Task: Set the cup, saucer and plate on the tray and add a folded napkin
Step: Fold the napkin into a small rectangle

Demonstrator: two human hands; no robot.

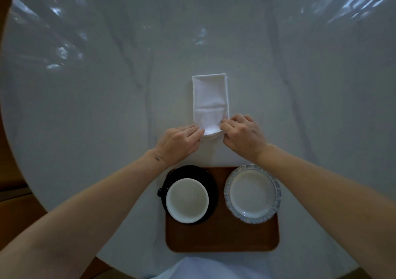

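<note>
A white napkin (210, 98), folded into a long narrow strip, lies on the table beyond the tray. My left hand (179, 142) pinches its near left corner and my right hand (243, 134) pinches its near right corner; the near end curls up between them. On the brown wooden tray (222, 239) a white cup (187, 200) with a dark handle stands on a black saucer (192, 171) at the left. A blue-rimmed plate (252, 193) sits at the tray's right.
The round white marble table (107, 107) spreads wide on every side, with bright reflections at the far left and far right. Its curved edge runs down the left, with wooden floor beyond.
</note>
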